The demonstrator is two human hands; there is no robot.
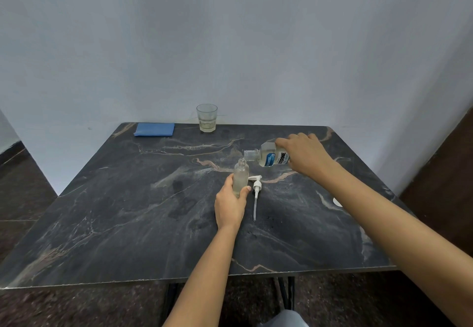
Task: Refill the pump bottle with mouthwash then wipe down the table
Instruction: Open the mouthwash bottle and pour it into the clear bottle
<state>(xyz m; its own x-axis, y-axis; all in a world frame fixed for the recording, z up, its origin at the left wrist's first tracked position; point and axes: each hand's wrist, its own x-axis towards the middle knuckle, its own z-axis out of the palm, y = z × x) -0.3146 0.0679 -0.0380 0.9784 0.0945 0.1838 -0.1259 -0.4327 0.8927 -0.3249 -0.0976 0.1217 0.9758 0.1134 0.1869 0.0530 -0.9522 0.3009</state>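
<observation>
Pouring step of the refill. Left grip [230,204] wraps the upright pump bottle [240,177] over the worktop [128,211]; right grip [304,156] clasps the tilted mouthwash bottle [268,157], its mouth just above the pump bottle's neck. Tilt slowly, keep the mouths aligned, stop short of the neck. Pump head [256,188] lies just beside the pump bottle

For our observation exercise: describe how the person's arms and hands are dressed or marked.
The left forearm and right forearm are bare, no sleeves in view. The left hand and right hand wear no gloves; no watch, bracelet or ring shows.
</observation>
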